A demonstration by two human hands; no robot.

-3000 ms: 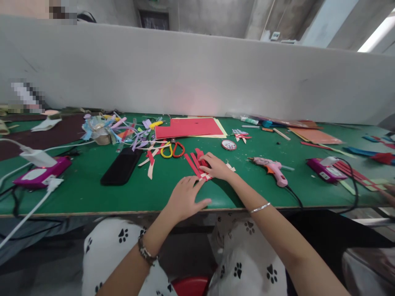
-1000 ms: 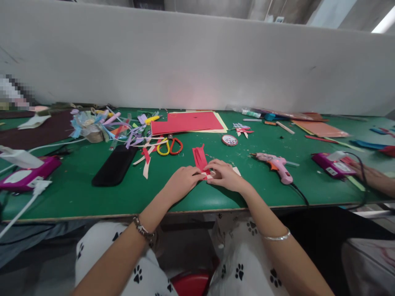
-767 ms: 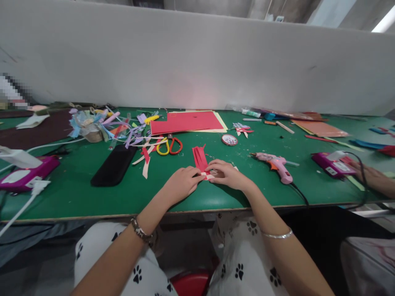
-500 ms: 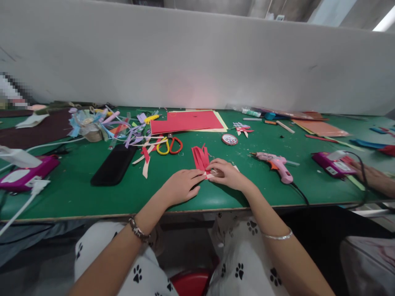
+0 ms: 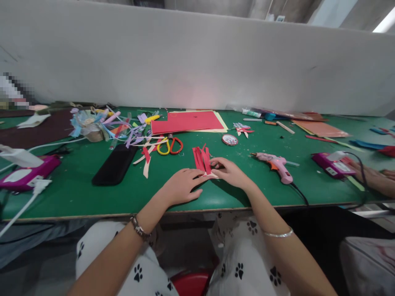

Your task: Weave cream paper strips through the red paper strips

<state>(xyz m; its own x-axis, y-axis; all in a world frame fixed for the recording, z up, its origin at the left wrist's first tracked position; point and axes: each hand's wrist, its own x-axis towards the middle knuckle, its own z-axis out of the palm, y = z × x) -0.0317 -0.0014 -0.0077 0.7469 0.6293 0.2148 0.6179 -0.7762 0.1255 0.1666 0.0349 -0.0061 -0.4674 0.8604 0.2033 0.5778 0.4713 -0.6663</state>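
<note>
Red paper strips [image 5: 201, 159] lie side by side on the green tabletop, fanning slightly at their far ends. A pale strip [image 5: 210, 176] runs across their near end. My left hand [image 5: 183, 187] lies flat at the near left of the strips, fingers stretched out and fingertips on the pale paper, thumb apart. From the right, my right hand [image 5: 230, 172] bends its fingers over the red strips and pinches at one; its fingertips partly hide the paper.
Red and yellow-handled scissors [image 5: 169, 145], loose strips and a black phone [image 5: 115, 165] lie leftward. Red card sheets [image 5: 194, 121] and a round badge [image 5: 230, 139] are beyond. Rightward are a pink glue gun [image 5: 275, 163], a purple power strip [image 5: 331, 164] and another person's hand [image 5: 372, 179].
The red strips' near ends, lifted or folded under my right fingers before, now lie straighter over the pale strip. My right hand has shifted slightly; my left stays nearly in place.
</note>
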